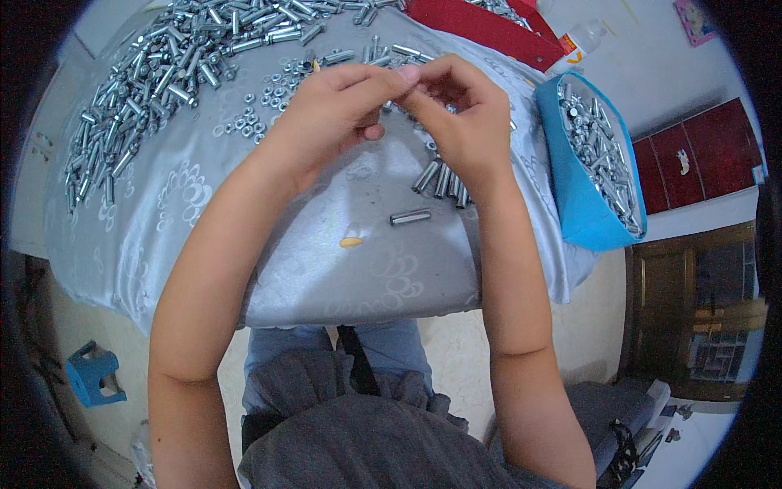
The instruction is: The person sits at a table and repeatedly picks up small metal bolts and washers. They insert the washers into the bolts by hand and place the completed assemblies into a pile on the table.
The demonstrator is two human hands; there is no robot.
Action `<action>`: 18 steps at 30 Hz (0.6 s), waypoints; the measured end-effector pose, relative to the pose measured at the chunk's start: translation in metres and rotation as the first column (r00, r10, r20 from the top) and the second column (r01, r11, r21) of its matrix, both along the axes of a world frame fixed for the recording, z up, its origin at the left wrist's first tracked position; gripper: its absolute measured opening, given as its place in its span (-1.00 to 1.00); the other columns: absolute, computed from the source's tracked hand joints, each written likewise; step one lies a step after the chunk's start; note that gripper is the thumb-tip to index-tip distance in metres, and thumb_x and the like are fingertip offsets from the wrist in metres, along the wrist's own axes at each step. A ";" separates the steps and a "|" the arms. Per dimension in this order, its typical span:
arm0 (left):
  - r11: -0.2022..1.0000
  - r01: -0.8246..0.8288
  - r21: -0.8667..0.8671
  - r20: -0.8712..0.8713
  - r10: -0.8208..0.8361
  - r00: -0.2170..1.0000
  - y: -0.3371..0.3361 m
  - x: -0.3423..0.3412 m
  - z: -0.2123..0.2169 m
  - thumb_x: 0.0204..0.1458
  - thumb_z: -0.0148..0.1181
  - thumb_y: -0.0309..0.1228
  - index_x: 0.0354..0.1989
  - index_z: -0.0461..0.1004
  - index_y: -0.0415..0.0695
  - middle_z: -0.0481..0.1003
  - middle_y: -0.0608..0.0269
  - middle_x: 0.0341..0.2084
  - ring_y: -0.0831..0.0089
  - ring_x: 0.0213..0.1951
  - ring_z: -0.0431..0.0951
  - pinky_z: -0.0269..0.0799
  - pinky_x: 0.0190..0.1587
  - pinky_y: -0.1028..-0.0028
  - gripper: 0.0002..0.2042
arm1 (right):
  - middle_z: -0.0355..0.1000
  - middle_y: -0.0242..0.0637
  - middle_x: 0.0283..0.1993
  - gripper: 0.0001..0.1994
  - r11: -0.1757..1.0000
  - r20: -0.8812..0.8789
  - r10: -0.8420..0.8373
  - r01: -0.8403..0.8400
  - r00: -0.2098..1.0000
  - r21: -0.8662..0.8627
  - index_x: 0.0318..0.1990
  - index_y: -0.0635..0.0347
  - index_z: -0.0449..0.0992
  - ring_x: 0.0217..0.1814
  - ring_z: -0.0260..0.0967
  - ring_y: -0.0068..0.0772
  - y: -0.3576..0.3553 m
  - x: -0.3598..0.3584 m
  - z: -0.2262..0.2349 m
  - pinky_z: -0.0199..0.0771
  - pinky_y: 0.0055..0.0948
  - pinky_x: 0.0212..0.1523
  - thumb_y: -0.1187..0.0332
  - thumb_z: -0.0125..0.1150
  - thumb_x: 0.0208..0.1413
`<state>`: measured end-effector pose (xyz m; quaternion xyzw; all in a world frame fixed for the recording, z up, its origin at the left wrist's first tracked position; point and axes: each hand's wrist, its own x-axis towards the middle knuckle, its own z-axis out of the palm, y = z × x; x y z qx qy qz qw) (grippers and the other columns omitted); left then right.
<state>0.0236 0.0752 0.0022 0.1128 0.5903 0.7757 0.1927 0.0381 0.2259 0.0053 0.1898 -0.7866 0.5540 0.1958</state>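
Note:
Over the far middle of the table, my left hand (pixel 330 106) and my right hand (pixel 468 122) meet at the fingertips. Both are closed in a pinch, and whatever they hold is hidden behind the fingers. Loose hex nuts (pixel 248 124) and small washers lie to the left of my left hand. Below my right hand, several shiny metal sleeves (pixel 441 181) sit side by side. A single metal sleeve (pixel 410 217) lies apart, nearer to me. More bolt-like metal pieces (pixel 407 51) are partly covered by my fingers.
A large heap of metal sleeve bolts (pixel 183 69) spreads over the far left of the silvery tablecloth (pixel 301 277). A blue fabric bin (pixel 590 224) full of them stands at right. Behind are a red box (pixel 489 28) and a plastic bottle (pixel 583 39). A blue stool (pixel 94 375) stands lower left.

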 end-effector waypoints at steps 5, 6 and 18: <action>0.996 -0.026 0.080 -0.006 0.027 1.000 0.000 0.002 0.004 -0.08 0.13 -0.22 -0.51 0.42 -0.12 0.19 0.50 -0.71 0.70 -0.62 0.17 0.14 -0.55 0.70 -0.78 | 0.44 -0.43 -0.48 -0.86 1.000 -0.049 -0.025 0.026 0.998 0.018 -0.42 0.21 0.50 -0.46 0.31 -0.69 0.001 0.001 0.002 0.22 -0.67 -0.46 0.37 0.25 -0.16; 0.996 -0.024 0.084 0.006 0.024 1.000 0.000 0.003 0.005 -0.08 0.13 -0.23 -0.51 0.42 -0.13 0.19 0.50 -0.71 0.70 -0.62 0.18 0.14 -0.55 0.70 -0.79 | 0.44 -0.42 -0.48 -0.86 0.999 -0.014 0.012 -0.013 1.000 -0.039 -0.41 0.21 0.51 -0.46 0.31 -0.69 0.002 0.001 0.002 0.22 -0.67 -0.46 0.37 0.25 -0.15; 0.999 -0.030 0.037 -0.002 0.030 1.000 -0.003 0.006 0.013 -0.02 0.05 -0.22 -0.51 0.35 -0.07 0.11 0.53 -0.73 0.72 -0.64 0.13 0.14 -0.57 0.69 -0.80 | 0.36 -0.41 -0.49 -0.86 0.997 -0.104 0.018 -0.009 0.994 0.083 -0.37 0.17 0.50 -0.47 0.23 -0.63 0.002 -0.002 0.000 0.20 -0.64 -0.46 0.39 0.19 -0.14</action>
